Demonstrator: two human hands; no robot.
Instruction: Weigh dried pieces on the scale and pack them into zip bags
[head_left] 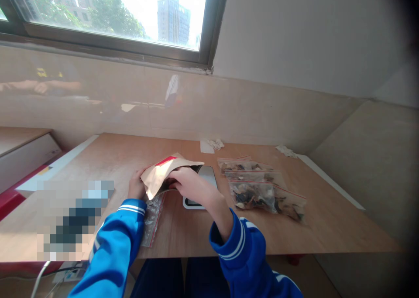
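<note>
A brown kraft paper bag [160,171] with a red patch is tilted over the table, its mouth facing right. My left hand [136,184] grips it from the left side. Into that mouth reaches my right hand [188,182]; its fingers are hidden inside, so what they hold cannot be seen. Under my right wrist lies a flat white device [208,176] with a dark strip at its front, apparently a small scale. A clear zip bag [152,221] lies beneath the paper bag, close to my left sleeve.
Several zip bags [252,195] of dark, dried-looking pieces lie right of the device. Crumpled white tissue [216,144] sits at the back of the table, with more tissue [286,151] farther right. A blurred-out object [75,219] and a white cable [41,278] are at the left.
</note>
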